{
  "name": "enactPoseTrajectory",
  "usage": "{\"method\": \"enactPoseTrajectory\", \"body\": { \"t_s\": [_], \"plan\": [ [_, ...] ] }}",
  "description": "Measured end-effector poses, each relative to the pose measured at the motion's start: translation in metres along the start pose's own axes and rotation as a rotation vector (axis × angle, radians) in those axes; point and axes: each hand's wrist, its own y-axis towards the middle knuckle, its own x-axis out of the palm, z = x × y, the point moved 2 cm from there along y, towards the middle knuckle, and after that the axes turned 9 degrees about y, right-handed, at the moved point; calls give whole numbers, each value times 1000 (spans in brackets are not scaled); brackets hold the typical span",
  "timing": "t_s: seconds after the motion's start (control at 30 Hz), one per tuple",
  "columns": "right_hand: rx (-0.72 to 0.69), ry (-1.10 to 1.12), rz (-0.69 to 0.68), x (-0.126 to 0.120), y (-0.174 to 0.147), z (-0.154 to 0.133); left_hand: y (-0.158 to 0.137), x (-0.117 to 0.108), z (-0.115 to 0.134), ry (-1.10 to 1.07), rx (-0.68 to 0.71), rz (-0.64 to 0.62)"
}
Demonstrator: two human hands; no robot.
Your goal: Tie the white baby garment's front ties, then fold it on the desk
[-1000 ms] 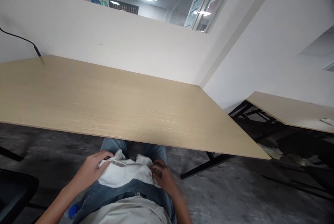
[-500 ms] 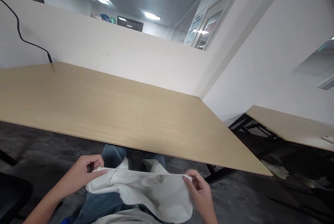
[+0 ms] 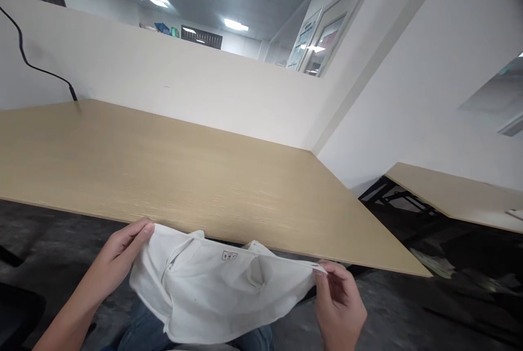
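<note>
A white cloth with a small dark printed mark near its top edge is stretched between my hands, in front of the table's near edge. My left hand pinches its upper left corner between thumb and fingers. At the other end, my right hand grips the upper right corner. The top edge runs nearly taut, while the lower part hangs in loose folds over my lap. Two small flaps of white fabric stick up behind the top edge; what they belong to is hidden.
A wooden table stretches ahead, bounded by a white partition behind and a white wall on the right. A black cable hangs down to the table's back left. Another table stands at the right; a black chair is lower left.
Both hands have risen toward the table and spread farther apart, the left going up and the right outward. The white cloth has come up with them and is opened wider.
</note>
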Motion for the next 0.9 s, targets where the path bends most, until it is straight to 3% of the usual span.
{"method": "enactPoseTrajectory", "body": {
  "t_s": [0.2,0.33,0.43,0.5,0.57,0.67,0.9],
  "plan": [
    [-88,-231,242,23,42,-24,45,1,38,115,111,190],
    [-63,-283,63,47,89,-15,94,9,55,312,186,308],
    [-82,-388,-138,69,124,9,140,24,55,472,259,288],
    [-84,-470,-231,86,143,32,171,38,46,592,264,239],
    [-60,-653,-358,106,156,59,199,54,33,753,282,58],
    [0,-888,-552,132,168,96,229,74,11,842,259,-24],
    [72,-959,-568,172,195,145,275,100,-18,949,167,-2]
  ]
}}
